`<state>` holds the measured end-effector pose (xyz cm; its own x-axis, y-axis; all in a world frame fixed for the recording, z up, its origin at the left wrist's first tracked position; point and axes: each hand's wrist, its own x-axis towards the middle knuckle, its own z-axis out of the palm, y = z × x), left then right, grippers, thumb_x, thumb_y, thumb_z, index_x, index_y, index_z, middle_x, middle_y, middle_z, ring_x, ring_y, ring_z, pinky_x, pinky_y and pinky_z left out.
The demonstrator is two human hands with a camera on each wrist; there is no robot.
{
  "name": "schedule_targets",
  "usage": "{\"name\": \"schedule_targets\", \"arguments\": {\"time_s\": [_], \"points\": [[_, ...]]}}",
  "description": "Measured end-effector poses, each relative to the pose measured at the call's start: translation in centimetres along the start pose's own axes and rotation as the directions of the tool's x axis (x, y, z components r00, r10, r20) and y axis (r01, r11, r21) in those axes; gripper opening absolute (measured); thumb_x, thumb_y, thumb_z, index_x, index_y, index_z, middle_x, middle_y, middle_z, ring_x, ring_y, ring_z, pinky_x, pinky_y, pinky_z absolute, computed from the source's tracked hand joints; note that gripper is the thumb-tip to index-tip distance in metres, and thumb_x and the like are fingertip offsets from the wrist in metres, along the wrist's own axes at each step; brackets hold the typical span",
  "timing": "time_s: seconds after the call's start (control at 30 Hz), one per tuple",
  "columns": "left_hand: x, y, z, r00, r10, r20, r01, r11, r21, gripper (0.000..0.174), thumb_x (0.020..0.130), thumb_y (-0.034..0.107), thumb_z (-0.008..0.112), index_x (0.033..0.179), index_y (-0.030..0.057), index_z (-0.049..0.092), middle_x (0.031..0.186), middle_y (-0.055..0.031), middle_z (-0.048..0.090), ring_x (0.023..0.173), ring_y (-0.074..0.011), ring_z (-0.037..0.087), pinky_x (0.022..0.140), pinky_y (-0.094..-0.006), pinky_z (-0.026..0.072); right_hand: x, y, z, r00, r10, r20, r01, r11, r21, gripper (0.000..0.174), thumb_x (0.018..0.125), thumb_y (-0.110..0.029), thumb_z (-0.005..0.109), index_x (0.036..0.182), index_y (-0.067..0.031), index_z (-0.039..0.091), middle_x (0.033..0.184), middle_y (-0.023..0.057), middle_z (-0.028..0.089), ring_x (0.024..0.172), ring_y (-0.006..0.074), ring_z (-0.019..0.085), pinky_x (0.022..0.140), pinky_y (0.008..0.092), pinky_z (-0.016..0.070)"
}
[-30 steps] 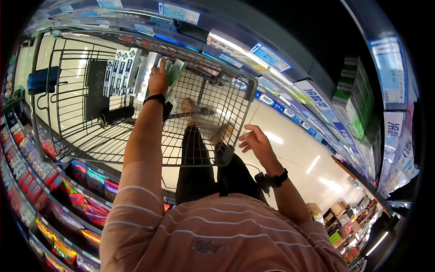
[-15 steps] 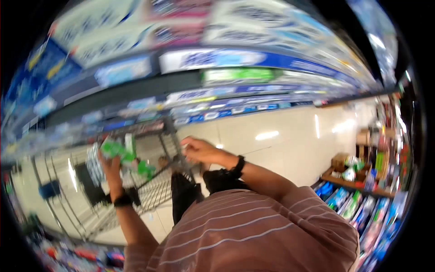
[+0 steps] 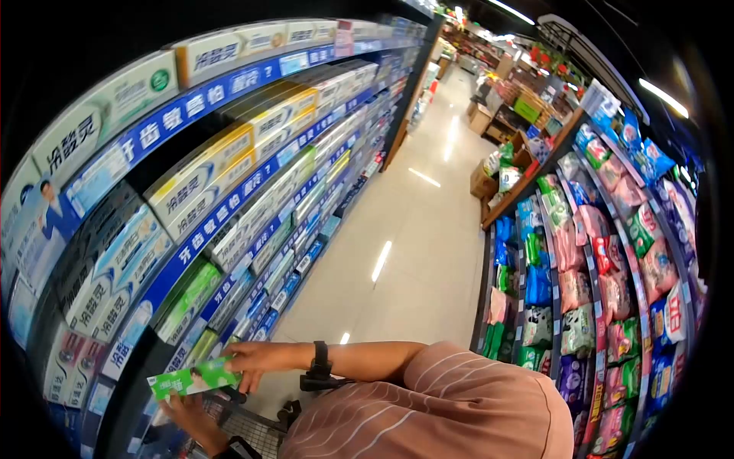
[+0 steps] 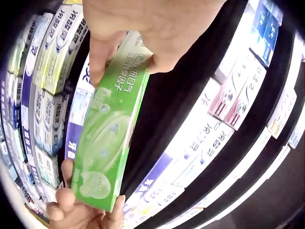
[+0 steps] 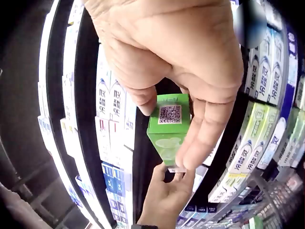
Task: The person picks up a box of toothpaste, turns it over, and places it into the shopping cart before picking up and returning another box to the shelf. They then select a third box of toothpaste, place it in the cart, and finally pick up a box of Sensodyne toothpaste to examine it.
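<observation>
A green toothpaste box [image 3: 200, 377] is held between both hands in front of the shelf. My left hand [image 3: 193, 422] grips its lower left end from below. Fingers and thumb of my right hand [image 3: 264, 361] pinch the opposite end. In the left wrist view, the left hand [image 4: 147, 33] grips the white-and-green end at the top, while the right hand [image 4: 86, 210] holds the bottom end. The right wrist view shows a QR code on the box's end [image 5: 170, 113], with the right hand [image 5: 176, 62] around it and the left hand [image 5: 167, 198] beyond.
Shelves of toothpaste boxes [image 3: 206, 183] run along the left. The wire shopping cart [image 3: 248, 434] stands below my hands, partly hidden. A shiny tiled floor [image 3: 382, 229] stretches down the aisle. Bagged goods [image 3: 573, 291] fill racks on the right, with cardboard boxes [image 3: 482, 180] farther off.
My left hand has come from the cart towards the shelf, bringing green packaging. The right hand, free before, now grips the box too. The head view has swung to the shelf and aisle.
</observation>
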<state>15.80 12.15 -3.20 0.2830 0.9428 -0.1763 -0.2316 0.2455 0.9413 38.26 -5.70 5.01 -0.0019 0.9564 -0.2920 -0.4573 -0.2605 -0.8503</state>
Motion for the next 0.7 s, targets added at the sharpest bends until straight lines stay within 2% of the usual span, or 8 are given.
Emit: {"name": "schedule_targets", "arguments": {"time_s": [0.03,0.1,0.13,0.23,0.27,0.37,0.6,0.7], "points": [[-0.6,1.1,1.9,0.999,-0.024,0.027,0.023,0.999,0.028,0.059,0.1,0.028,0.058,0.148,0.0054,0.032,0.133,-0.0167,0.052,0.117,-0.0275,0.058,0.097,-0.0401,0.0499,-0.2,-0.3,-0.9,0.999,-0.025,-0.028,0.025,1.0,0.006,0.074,0.102,-0.043,0.055,0.152,0.0031,0.026,0.125,0.0231,0.058,0.09,0.0288,0.072,0.074,0.0358,0.061],[-0.9,2.7,4.5,0.99,-0.11,0.085,0.114,0.993,-0.043,0.057,0.101,0.03,0.057,0.145,0.0044,0.032,0.13,-0.0159,0.053,0.115,-0.026,0.058,0.096,-0.0381,0.0498,-0.9,-0.9,-2.7,0.994,-0.072,-0.086,0.074,0.997,0.019,0.07,0.102,-0.04,0.053,0.151,0.0027,0.027,0.124,0.0221,0.058,0.088,0.0287,0.073,0.073,0.0358,0.0612],[-1.1,2.4,5.6,0.999,-0.04,0.024,0.04,0.999,0.028,0.055,0.102,0.036,0.056,0.141,0.0025,0.035,0.125,-0.0155,0.055,0.111,-0.0251,0.059,0.095,-0.0362,0.0498,-1.4,-1.4,-3.1,0.986,-0.094,-0.14,0.096,0.995,0.006,0.062,0.103,-0.036,0.051,0.148,0.0005,0.033,0.118,0.0184,0.061,0.083,0.0253,0.073,0.07,0.0334,0.0608],[-1.4,3.9,7.9,0.999,-0.045,0.012,0.045,0.999,-0.025,0.056,0.102,0.04,0.055,0.138,0.0011,0.038,0.124,-0.0158,0.056,0.11,-0.0247,0.06,0.094,-0.0359,0.0502,-2.2,-2.7,-4.7,0.973,-0.112,-0.2,0.106,0.993,-0.043,0.054,0.102,-0.034,0.05,0.145,-0.0022,0.04,0.11,0.0146,0.064,0.079,0.0207,0.072,0.067,0.0315,0.0601],[-1.9,4.7,8.6,0.999,-0.029,0.024,0.029,0.999,-0.016,0.052,0.101,0.042,0.055,0.132,0.0017,0.043,0.121,-0.0146,0.058,0.107,-0.0233,0.061,0.09,-0.0343,0.051,-2.5,-3.1,-5.0,0.968,-0.109,-0.227,0.099,0.994,-0.055,0.049,0.102,-0.032,0.05,0.141,-0.0033,0.045,0.103,0.0114,0.066,0.074,0.0177,0.071,0.065,0.0298,0.0592],[-1.7,5.4,8.4,0.998,-0.004,0.069,-0.002,0.997,0.075,0.045,0.102,0.041,0.055,0.126,0.0043,0.048,0.116,-0.0118,0.06,0.1,-0.0201,0.062,0.084,-0.0313,0.0515,-2.8,-3.9,-6.0,0.953,-0.167,-0.254,0.148,0.985,-0.092,0.048,0.102,-0.032,0.051,0.14,-0.003,0.045,0.102,0.0112,0.066,0.073,0.0179,0.07,0.064,0.0291,0.0587],[-2.4,5.4,7.8,0.979,0.068,0.194,-0.081,0.995,0.061,0.032,0.103,0.034,0.054,0.117,0.0064,0.051,0.1,-0.0083,0.062,0.078,-0.0153,0.063,0.066,-0.026,0.0506,-3.3,-5.4,-6.7,0.917,-0.243,-0.317,0.239,0.97,-0.054,0.056,0.102,-0.039,0.055,0.141,-0.002,0.042,0.105,0.0106,0.062,0.077,0.018,0.07,0.066,0.0288,0.0582],[-3.5,6.2,7.9,0.974,0.07,0.217,-0.093,0.991,0.097,0.031,0.103,0.034,0.053,0.116,0.0057,0.051,0.098,-0.0083,0.063,0.077,-0.015,0.063,0.065,-0.0256,0.0502,-3.3,-6.0,-6.8,0.897,-0.287,-0.335,0.287,0.957,-0.053,0.057,0.102,-0.043,0.055,0.139,-0.0015,0.043,0.103,0.0095,0.061,0.075,0.0181,0.069,0.065,0.0289,0.0579]]}}
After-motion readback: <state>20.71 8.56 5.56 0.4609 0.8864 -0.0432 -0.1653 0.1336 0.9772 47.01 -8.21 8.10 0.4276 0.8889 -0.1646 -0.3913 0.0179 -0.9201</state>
